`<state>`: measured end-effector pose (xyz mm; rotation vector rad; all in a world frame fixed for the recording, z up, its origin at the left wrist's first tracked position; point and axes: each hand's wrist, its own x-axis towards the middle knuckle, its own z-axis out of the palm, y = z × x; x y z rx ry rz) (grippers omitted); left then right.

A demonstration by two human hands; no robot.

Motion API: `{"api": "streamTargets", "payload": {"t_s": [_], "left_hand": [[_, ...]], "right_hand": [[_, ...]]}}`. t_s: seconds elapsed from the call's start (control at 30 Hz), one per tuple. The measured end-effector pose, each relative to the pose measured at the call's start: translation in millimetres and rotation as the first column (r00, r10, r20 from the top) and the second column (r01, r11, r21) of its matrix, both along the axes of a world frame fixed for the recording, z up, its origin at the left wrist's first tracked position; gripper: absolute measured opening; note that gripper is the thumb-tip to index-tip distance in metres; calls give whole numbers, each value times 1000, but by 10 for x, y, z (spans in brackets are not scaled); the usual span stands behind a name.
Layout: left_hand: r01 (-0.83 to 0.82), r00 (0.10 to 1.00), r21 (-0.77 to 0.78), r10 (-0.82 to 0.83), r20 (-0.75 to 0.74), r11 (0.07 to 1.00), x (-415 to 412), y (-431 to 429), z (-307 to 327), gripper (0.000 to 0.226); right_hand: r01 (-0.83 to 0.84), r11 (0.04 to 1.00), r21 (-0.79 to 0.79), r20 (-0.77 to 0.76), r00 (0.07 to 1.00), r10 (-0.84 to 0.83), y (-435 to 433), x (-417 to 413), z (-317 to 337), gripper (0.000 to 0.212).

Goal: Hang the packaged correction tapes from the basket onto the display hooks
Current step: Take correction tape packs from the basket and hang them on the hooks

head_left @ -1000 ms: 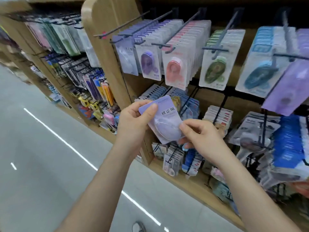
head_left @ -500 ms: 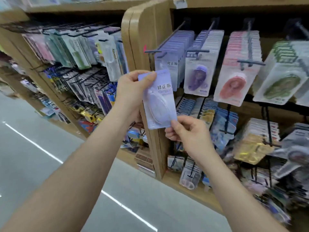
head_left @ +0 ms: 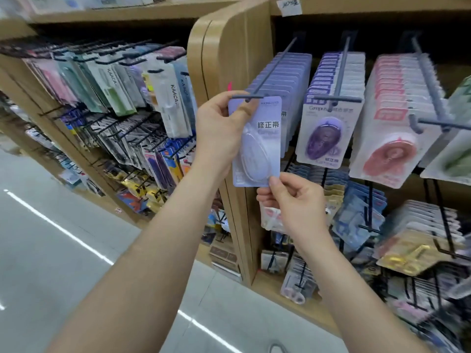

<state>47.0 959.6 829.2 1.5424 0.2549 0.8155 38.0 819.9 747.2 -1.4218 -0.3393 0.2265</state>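
Between both hands' fingers, tape pack (head_left: 256,141) upright, long axis vertical, left hand (head_left: 219,131) gripping its top at hook (head_left: 274,70), right hand (head_left: 297,200) pinching bottom corner.

I see one lilac pack (head_left: 257,149) held upright, face toward me. It is a card with a clear oval blister over a pale correction tape, with dark characters printed at the upper right. Its top edge sits right at the front crossbar of the grey hook (head_left: 274,70); I can't tell if it's threaded on. Further back along that hook hang matching lilac packs (head_left: 293,80).
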Motion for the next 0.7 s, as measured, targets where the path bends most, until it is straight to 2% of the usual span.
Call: {"api": "streamTargets", "payload": {"t_s": [0.17,0.2,0.27,0.33,0.4,0.5,0.7], "left_hand": [[131,988,-180,-143,-51,975,60,39,-38,18],[123,988,-165,-136,-74,979,75,39,-68,22],[32,990,26,-29,-135,999,71,15,-126,21],[-19,994,221,43,-103,975,-1,-44,-240,16],[-6,998,290,23,-55,957,-97,-110,-401,36],[-31,980,479,121,-157,877,-124,-105,-633,63],[-114,939,558,272,-210,822,-2,-114,-611,67]], "right_hand": [[-17,1000,-14,-15,1000,17,37,60,-42,25],[-12,1000,-12,-24,1000,11,52,72,-51,26],[15,1000,5,-49,999,-15,73,113,-50,26],[43,999,23,-54,998,-42,76,174,-37,25],[61,998,24,-36,998,-61,86,232,-30,23],[85,996,17,-51,995,-84,136,303,-69,23],[49,999,-22,-147,988,-52,179,418,-120,32]]}}
